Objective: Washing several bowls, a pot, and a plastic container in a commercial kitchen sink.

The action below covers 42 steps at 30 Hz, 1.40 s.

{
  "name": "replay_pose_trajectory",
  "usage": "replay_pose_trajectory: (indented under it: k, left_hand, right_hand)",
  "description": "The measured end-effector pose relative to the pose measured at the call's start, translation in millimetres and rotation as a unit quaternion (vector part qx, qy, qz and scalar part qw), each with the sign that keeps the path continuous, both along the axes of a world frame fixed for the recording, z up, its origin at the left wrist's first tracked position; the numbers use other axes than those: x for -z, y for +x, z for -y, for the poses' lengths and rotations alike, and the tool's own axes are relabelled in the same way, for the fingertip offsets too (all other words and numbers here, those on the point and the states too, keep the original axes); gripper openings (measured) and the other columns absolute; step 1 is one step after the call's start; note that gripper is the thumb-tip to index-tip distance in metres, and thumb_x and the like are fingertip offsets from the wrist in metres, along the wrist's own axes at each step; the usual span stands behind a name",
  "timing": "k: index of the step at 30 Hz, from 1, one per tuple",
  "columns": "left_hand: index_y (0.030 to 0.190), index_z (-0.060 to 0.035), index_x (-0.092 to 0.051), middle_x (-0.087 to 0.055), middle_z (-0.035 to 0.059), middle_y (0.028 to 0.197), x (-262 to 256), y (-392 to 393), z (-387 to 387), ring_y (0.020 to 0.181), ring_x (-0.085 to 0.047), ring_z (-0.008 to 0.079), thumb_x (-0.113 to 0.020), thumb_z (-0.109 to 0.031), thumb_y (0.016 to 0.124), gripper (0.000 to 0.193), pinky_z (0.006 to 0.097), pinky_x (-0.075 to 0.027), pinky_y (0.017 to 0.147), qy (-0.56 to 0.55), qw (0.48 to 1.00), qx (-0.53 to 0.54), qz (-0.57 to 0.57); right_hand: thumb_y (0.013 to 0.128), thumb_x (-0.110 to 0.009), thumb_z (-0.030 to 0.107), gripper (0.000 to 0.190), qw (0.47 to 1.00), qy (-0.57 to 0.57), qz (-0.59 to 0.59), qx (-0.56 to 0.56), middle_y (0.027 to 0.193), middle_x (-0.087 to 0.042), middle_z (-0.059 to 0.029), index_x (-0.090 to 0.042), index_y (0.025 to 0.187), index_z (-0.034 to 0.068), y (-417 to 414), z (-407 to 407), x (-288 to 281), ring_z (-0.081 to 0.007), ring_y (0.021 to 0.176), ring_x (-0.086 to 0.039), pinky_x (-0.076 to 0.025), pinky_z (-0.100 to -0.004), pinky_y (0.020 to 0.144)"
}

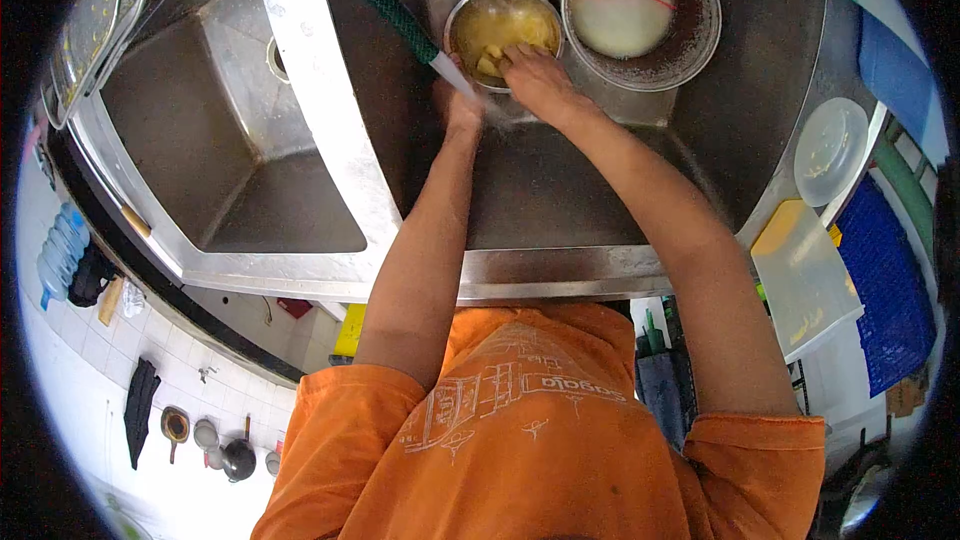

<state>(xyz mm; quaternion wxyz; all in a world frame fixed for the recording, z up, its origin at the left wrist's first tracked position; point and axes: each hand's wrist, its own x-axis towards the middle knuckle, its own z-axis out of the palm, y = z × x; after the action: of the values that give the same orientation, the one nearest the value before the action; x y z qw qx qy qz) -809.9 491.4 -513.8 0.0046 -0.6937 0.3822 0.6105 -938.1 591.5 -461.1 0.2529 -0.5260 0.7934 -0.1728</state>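
Note:
A round metal bowl [448,22] sits in the right-hand sink basin, with yellow pieces of food [491,60] in yellowish liquid. My left hand [459,101] is at the bowl's near left rim and appears to grip it, partly hidden behind the hose nozzle. The fingers of my right hand [536,79] reach over the near right rim and touch the yellow pieces; whether they pinch any is unclear. A green hose [390,11] comes down from above. Water sprays from its white nozzle [454,76] beside my left wrist.
Right of the bowl stands a larger metal pot [694,52] holding cloudy liquid and a red strip. A steel divider [322,82] separates the left basin [187,127]. On the right ledge are a translucent lid [831,151] and a yellow-stained cutting board [806,281]. A wire rack [105,22] stands far left.

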Motion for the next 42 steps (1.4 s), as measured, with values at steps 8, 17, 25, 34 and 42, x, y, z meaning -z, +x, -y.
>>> replay_pose_trajectory:
  k: [8,17,25,34,42]
  left_hand:
    - [0.106,0.0014,-0.063,-0.069,0.0203,0.094,20,14,5,0.089,-0.067,0.0296,-0.048,-0.042,0.093,0.048,0.039,-0.049,0.074,-0.216,0.96,0.181,0.004]
    - [0.111,0.0029,-0.06,-0.066,0.0179,0.105,-49,-45,-3,0.099,-0.065,0.0267,-0.052,-0.043,0.091,0.051,0.0378,-0.049,0.078,-0.008,0.993,0.1,0.064]
    - [0.102,0.0014,-0.064,-0.068,0.0169,0.093,-22,-15,4,0.093,-0.066,0.024,-0.053,-0.04,0.09,0.044,0.0364,-0.05,0.076,-0.279,0.934,0.22,-0.04]
    - [0.099,0.0009,-0.065,-0.068,0.0162,0.094,9,12,12,0.088,-0.065,0.0248,-0.054,-0.042,0.089,0.045,0.0377,-0.049,0.076,-0.244,0.95,0.196,0.005]
    - [0.105,-0.004,-0.066,-0.068,0.018,0.103,-52,-26,14,0.098,-0.065,0.0328,-0.051,-0.047,0.089,0.048,0.0415,-0.048,0.081,-0.236,0.933,0.263,0.06]
  right_hand:
    - [0.08,-0.059,0.012,0.023,0.967,0.093,0.238,-0.006,0.106,-0.058,-0.0276,-0.063,0.094,-0.006,-8,10,-21,-0.0304,0.104,-0.059,-0.046,-0.0418,0.088]
    - [0.081,-0.053,0.007,0.021,0.995,-0.025,-0.084,-0.041,0.116,-0.058,-0.021,-0.065,0.092,-0.005,-13,-18,-5,-0.0373,0.109,-0.055,-0.046,-0.0475,0.089]
    - [0.073,-0.064,0.005,0.027,0.99,0.044,0.085,-0.101,0.102,-0.061,-0.0191,-0.06,0.099,-0.003,-12,6,15,-0.0352,0.103,-0.058,-0.05,-0.0439,0.084]
    - [0.072,-0.067,0.011,0.019,0.99,-0.027,0.047,-0.127,0.116,-0.059,-0.016,-0.065,0.09,0.004,-10,2,2,-0.0357,0.109,-0.056,-0.048,-0.0431,0.086]
    - [0.077,-0.064,0.014,0.014,0.96,0.157,0.155,-0.171,0.11,-0.06,-0.0141,-0.064,0.088,0.006,-27,17,-23,-0.0355,0.106,-0.057,-0.048,-0.0408,0.086]
